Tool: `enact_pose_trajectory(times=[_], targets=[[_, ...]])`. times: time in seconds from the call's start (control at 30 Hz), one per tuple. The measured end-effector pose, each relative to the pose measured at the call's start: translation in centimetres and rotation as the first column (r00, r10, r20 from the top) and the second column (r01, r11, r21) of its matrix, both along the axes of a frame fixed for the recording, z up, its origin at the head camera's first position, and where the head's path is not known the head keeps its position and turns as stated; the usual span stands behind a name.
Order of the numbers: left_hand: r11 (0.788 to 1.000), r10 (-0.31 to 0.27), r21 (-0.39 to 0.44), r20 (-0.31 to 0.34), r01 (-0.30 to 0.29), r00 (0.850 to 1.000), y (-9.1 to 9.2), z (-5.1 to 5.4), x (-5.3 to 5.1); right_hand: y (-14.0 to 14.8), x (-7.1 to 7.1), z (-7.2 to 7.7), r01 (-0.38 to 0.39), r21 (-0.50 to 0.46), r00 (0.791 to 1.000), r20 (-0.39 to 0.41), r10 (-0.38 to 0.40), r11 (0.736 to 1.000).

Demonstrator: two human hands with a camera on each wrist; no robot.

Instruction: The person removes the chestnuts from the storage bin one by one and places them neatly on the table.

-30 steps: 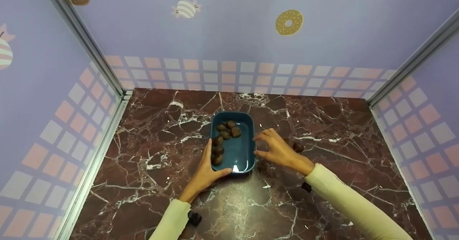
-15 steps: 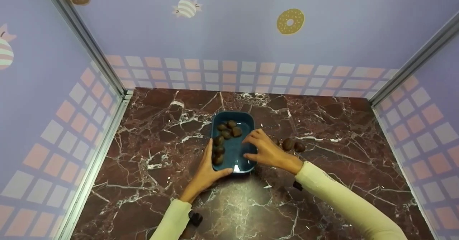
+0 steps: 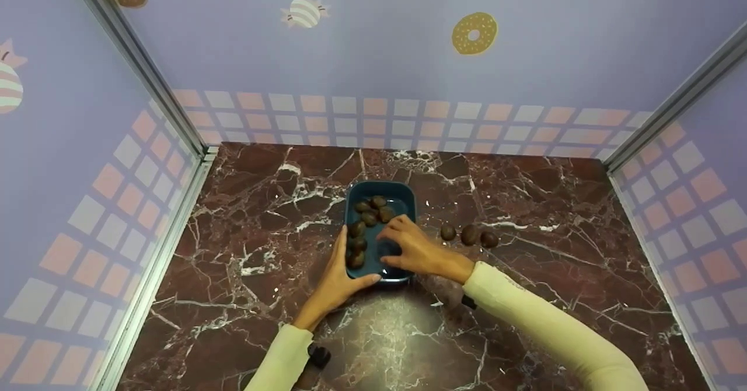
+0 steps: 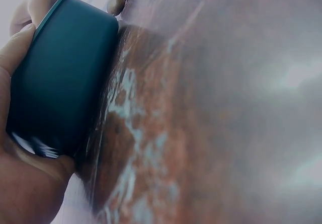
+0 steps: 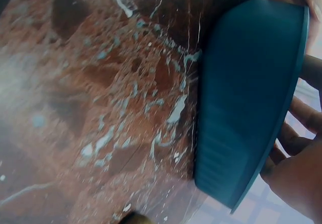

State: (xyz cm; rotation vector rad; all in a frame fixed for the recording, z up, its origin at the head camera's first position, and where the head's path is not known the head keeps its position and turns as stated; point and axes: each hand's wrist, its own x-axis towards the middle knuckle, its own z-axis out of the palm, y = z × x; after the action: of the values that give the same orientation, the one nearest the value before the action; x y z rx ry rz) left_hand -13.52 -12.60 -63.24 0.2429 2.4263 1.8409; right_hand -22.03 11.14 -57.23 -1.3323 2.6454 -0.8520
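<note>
A deep teal rectangular dish (image 3: 398, 189) stands on the marbled table, with several brown, chestnut-like round things (image 3: 358, 244) along its left side and far end. My left hand (image 3: 338, 277) holds its near left corner, fingers along the left wall and thumb at the near rim. The left wrist view shows that hand (image 4: 30, 183) against the dish's outer wall (image 4: 65, 68). Over the dish's right half, my right hand (image 3: 417, 254) reaches in with bent fingers and a gap before the thumb; nothing shows in the gap. In the right wrist view its fingers (image 5: 293, 139) pass behind the rim.
Three more brown round things (image 3: 469, 235) lie in a row on the table right of the dish. Patterned lilac panels (image 3: 373, 46) close in the back and both sides of the marbled tabletop (image 3: 262, 216).
My right hand has moved left from beside the dish's right rim to over its inside, uncovering the row of brown round things on the table. My left hand keeps its hold on the dish.
</note>
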Motion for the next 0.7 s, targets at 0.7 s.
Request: enact_pose_trajectory(times=[0.7], targets=[[1.000, -0.014, 0.023, -0.003, 0.014, 1.000, -0.2, -0.1, 0.0, -4.2, -0.2, -1.2, -0.084, 0.068, 0.993, 0.092, 0.077, 0.994]])
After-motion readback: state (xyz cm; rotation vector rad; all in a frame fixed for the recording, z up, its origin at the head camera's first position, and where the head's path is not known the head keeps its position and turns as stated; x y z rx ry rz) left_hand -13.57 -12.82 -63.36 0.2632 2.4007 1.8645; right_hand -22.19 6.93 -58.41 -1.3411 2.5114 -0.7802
